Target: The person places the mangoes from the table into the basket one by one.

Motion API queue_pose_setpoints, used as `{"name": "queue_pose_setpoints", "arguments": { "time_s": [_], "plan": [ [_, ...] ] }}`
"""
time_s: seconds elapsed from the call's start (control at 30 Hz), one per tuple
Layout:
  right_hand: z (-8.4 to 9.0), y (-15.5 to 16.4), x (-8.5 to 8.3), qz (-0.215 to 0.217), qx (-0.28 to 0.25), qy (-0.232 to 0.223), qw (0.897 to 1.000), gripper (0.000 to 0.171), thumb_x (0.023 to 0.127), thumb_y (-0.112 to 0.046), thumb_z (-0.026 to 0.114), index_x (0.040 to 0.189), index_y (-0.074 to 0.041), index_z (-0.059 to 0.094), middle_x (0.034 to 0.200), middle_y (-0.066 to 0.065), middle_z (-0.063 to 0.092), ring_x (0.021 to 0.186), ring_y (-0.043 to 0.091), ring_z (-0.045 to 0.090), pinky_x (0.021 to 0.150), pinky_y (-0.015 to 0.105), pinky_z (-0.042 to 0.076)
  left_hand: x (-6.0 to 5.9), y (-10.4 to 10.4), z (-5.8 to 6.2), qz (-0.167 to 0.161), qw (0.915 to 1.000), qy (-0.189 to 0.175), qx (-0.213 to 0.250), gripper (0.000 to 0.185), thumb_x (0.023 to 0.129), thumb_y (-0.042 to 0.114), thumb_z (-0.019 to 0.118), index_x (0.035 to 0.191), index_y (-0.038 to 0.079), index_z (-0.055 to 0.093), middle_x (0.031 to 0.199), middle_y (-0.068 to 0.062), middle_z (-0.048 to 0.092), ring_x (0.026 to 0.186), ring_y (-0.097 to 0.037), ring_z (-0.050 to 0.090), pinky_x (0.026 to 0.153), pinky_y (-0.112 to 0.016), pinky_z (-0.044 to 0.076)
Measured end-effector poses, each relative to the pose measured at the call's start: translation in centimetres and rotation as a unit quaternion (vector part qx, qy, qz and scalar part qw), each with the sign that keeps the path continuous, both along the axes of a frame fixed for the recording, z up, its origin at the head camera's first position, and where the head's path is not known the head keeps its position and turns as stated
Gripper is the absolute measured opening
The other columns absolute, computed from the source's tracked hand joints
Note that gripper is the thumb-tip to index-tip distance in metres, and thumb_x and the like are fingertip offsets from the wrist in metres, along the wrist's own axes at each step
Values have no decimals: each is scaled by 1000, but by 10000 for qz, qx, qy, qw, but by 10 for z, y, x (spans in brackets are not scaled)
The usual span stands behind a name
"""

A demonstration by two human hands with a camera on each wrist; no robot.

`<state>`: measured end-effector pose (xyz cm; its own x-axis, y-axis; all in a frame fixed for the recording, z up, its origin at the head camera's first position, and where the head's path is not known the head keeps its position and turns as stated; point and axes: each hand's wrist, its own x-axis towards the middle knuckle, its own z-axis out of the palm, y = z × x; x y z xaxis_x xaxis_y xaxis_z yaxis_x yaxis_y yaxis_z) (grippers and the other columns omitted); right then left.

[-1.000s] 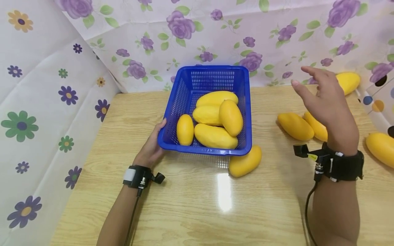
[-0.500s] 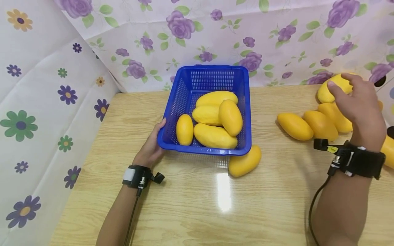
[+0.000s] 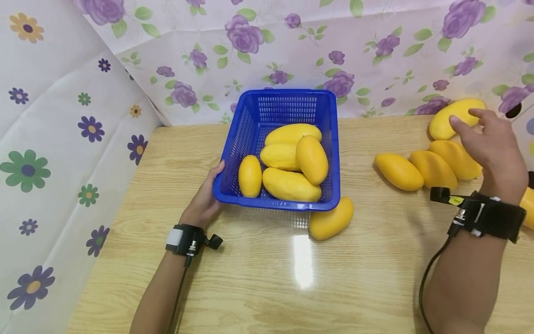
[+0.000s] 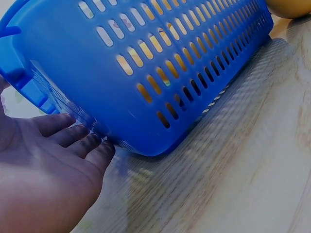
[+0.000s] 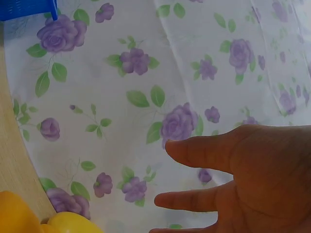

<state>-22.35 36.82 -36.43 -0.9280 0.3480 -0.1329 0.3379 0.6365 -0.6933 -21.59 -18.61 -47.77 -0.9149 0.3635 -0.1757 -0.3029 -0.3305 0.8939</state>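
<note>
A blue plastic basket with slotted sides contains several yellow mangoes. My left hand holds its near left side, thumb at the rim and fingers against the outer wall by the bottom corner. At the far right, my right hand hovers with fingers spread and nothing in its grasp. Close to its thumb lies a bright yellow mango by the back wall. Below that, a row of orange-yellow mangoes rests on the table. The right wrist view shows this hand's thumb and fingers extended.
One mango lies against the basket's near right corner, partly covered by it. Another mango shows at the right edge, partly behind my right wrist. Flowered sheets line the back and left of the wooden table.
My right hand has moved to the right, uncovering the row of mangoes and the bright yellow one by the wall. The left hand and basket have stayed in place.
</note>
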Motion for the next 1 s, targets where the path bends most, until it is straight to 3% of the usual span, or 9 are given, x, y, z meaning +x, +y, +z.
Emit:
{"name": "queue_pose_setpoints", "arguments": {
  "time_s": [0.3,0.63,1.0],
  "plan": [
    [-4,8,-1,128,27,-461,9989,94,98,-66,35,162,-6,0,164,32,-3,144,60,7,109,74,19,-1,0,0,-60,10000,60,27,65,104,53,47,160,23,28,143,-5,46,118,-16,50,97,-29,45],
    [-17,24,-2,406,118,-617,9972,100,97,-68,39,160,0,1,161,37,2,140,64,10,105,78,19,-1,0,-1,-82,9999,50,71,65,105,53,46,160,23,27,143,-5,46,118,-16,49,98,-30,44],
    [-32,37,-8,621,-322,-1316,9888,124,83,-79,56,160,-3,-4,159,40,1,134,66,17,101,79,22,-1,0,1,-114,9997,57,203,66,105,51,47,160,21,28,140,-5,49,114,-15,53,95,-29,47]
  ]
}}
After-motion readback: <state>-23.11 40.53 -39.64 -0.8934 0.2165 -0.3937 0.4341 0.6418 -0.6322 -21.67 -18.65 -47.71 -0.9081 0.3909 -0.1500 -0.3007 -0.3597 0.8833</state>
